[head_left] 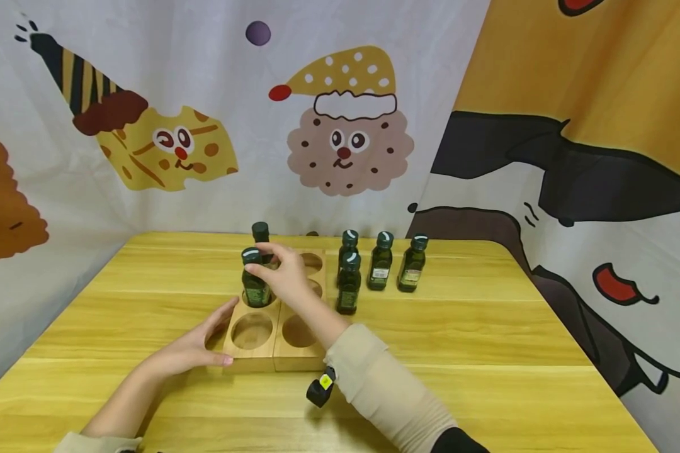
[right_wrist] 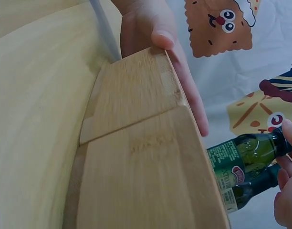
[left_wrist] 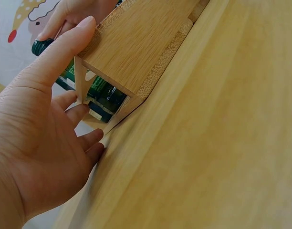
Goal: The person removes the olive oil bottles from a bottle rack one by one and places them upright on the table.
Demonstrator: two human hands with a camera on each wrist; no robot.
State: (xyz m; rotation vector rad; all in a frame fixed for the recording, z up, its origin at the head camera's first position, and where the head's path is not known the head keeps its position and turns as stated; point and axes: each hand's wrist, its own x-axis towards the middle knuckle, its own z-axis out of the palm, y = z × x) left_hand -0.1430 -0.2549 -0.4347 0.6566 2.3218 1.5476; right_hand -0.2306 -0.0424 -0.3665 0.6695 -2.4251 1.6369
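A dark green glass bottle [head_left: 256,288], green-capped and labelled, is held in the second hole from the near end of the wooden rack's [head_left: 250,365] left row. Its cap is pinched by the right hand [head_left: 288,277]. The rack's left side is touched by the left hand [head_left: 198,345], its fingers spread. A farther bottle [head_left: 260,231] is partly hidden.

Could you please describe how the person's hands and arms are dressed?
The left hand and right hand wear no gloves. The right sleeve is beige, beside a small black object with a yellow marking; the left sleeve is also beige.
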